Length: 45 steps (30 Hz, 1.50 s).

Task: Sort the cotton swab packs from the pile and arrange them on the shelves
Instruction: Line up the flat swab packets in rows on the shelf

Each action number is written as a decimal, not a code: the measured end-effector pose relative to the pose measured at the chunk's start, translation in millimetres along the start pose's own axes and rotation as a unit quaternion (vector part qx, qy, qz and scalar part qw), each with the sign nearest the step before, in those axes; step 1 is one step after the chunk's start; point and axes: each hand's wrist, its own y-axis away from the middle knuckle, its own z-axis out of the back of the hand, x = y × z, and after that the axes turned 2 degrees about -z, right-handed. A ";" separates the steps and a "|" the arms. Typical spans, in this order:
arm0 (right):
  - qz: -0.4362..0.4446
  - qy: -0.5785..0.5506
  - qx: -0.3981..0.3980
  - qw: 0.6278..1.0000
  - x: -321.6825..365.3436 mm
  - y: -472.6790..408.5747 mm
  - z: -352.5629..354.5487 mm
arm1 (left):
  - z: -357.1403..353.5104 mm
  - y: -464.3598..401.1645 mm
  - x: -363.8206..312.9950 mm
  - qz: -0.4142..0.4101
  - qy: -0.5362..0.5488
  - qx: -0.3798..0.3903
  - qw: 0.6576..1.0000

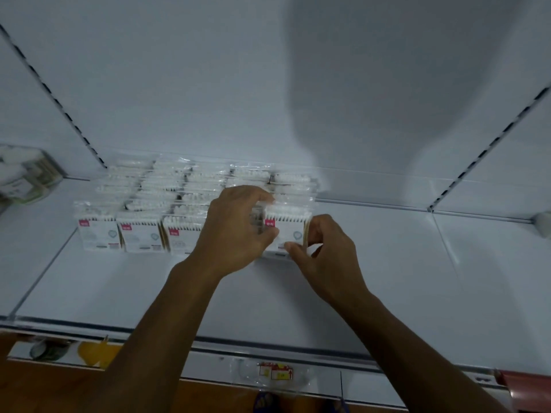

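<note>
Several cotton swab packs (140, 234) stand upright in rows on the white shelf (119, 287), white cards with pink labels facing me. My left hand (235, 225) curls round the left side of the rightmost front pack (286, 231). My right hand (325, 257) pinches the same pack at its lower right corner. More packs fill the rows behind, up to the shelf's back wall.
A round tub of cotton swabs (26, 174) sits on the neighbouring shelf at the far left. Slotted uprights (483, 156) frame the bay. Price tags (277, 372) hang on the front rail below. The shelf's right half is bare.
</note>
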 end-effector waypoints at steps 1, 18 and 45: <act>-0.008 0.018 0.006 1.000 -2.2 3.2 -3.9 | -3.1 2.1 5.5 -0.011 -0.029 0.007 0.999; -0.099 0.047 0.103 0.989 -5.5 6.3 -18.1 | -10.9 9.2 18.9 -0.063 -0.155 0.082 0.982; -0.138 0.204 -0.065 0.967 -219.3 82.5 326.2 | -262.1 -45.4 -321.4 -0.177 -0.096 0.187 0.962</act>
